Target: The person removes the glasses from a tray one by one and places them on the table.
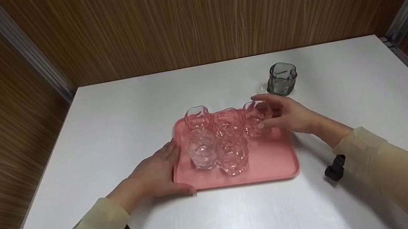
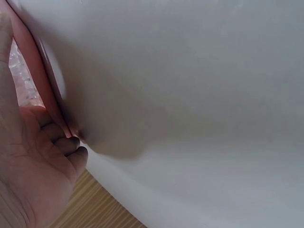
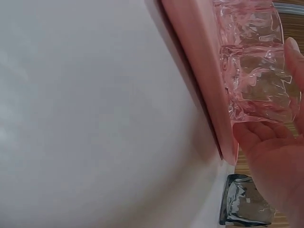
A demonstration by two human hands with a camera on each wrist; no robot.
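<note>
Glasses number five on the pink tray (image 1: 271, 161), which sits near the middle of the white table (image 1: 124, 112). Four clear glasses (image 1: 215, 140) stand packed together at the tray's back left part, two behind and two in front. The fifth glass (image 1: 255, 120) stands at the tray's back right corner, just beside the group.

The right hand (image 1: 290, 114) curls its fingers and thumb round this fifth glass from the right side; the right wrist view shows the thumb and palm against its ribbed wall. The left hand (image 1: 157, 173) lies against the tray's left edge, fingers fairly straight along the rim and thumb at the near corner; the left wrist view shows fingertips (image 2: 71, 145) touching the rim.

A grey-green glass (image 1: 281, 78) stands alone on the table behind the right hand, off the tray, close to but apart from it. Both forearms wear pale beige sleeves (image 1: 397, 164). Brown wood-grain panels (image 1: 211, 12) surround the table.
</note>
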